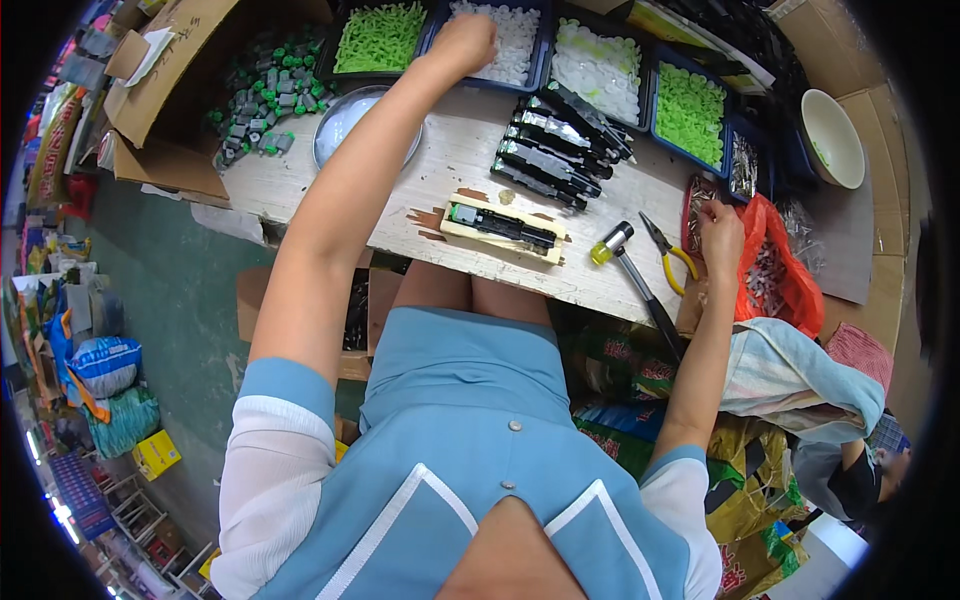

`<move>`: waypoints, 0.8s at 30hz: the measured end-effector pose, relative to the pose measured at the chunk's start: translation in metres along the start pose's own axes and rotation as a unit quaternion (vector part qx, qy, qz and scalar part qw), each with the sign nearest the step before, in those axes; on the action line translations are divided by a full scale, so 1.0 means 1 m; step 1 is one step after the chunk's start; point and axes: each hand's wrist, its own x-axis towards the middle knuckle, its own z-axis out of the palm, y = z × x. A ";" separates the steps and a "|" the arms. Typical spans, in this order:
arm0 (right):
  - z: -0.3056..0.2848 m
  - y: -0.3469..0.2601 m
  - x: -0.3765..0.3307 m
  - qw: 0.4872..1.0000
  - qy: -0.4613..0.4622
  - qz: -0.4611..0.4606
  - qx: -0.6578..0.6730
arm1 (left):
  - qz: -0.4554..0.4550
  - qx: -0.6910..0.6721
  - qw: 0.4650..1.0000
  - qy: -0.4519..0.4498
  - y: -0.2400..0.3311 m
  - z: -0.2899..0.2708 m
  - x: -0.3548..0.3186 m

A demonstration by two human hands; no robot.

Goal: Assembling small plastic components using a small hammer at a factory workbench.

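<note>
My left hand (466, 44) reaches across the table, its fingers curled down over a blue tray (547, 50) of small whitish plastic parts (512, 40). What its fingertips hold is hidden. At the right, my right hand (721, 236) is bent over a small red tray (696, 212) of tiny parts, fingers drawn together; I cannot make out anything between them. Between my arms, near the table's front edge, a cream-coloured holder (470, 235) carries a black half-shell (515, 228) with a small grey-and-green motor (464, 213) at its left end.
Several black casings (550, 150) lie behind the holder. A hammer (640, 275) and yellow-handled pliers (668, 252) lie left of my right hand. Motors (262, 105) are heaped beside a metal dish (333, 125). An open red bag (800, 290) and white bowl (832, 138) stand right.
</note>
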 end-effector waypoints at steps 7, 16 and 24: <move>-0.003 0.015 -0.002 0.993 0.032 0.052 0.104 | -0.011 -0.149 0.984 0.099 -0.008 -0.009 -0.016; -0.027 -0.089 -0.046 0.794 -0.070 0.030 0.603 | -0.067 -0.766 0.632 -0.094 0.066 -0.056 -0.143; -0.020 -0.189 -0.071 0.786 -0.189 -0.104 0.579 | -0.108 -0.795 0.579 -0.143 0.088 -0.042 -0.219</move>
